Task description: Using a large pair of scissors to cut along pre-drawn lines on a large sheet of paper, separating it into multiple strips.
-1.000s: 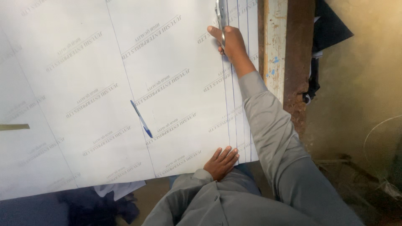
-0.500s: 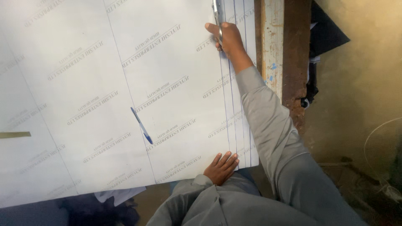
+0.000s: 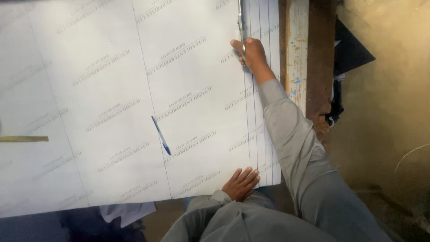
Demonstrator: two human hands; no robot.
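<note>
A large white sheet [image 3: 112, 80] with faint grey printing and long ruled pen lines covers the table. My right hand [image 3: 251, 51] reaches far out along the lines near the sheet's right edge. Its fingers are closed around a thin metal tool [image 3: 241, 20] that points away from me. My left hand [image 3: 242, 183] lies flat on the sheet's near edge, fingers spread a little, holding nothing. A blue pen [image 3: 160, 135] lies loose on the sheet, between the two hands and to their left.
A worn, paint-flecked wooden plank [image 3: 296, 49] runs along the sheet's right side, with a rusty brown edge beyond it. Dark cloth [image 3: 351, 49] hangs at the far right. A yellowish flat strip [image 3: 22, 139] pokes in at the left edge. Crumpled white paper [image 3: 127, 211] sits below the sheet.
My right hand has edged slightly along the ruled lines with the metal tool. My left hand and the pen have stayed put, and the view has drifted a little.
</note>
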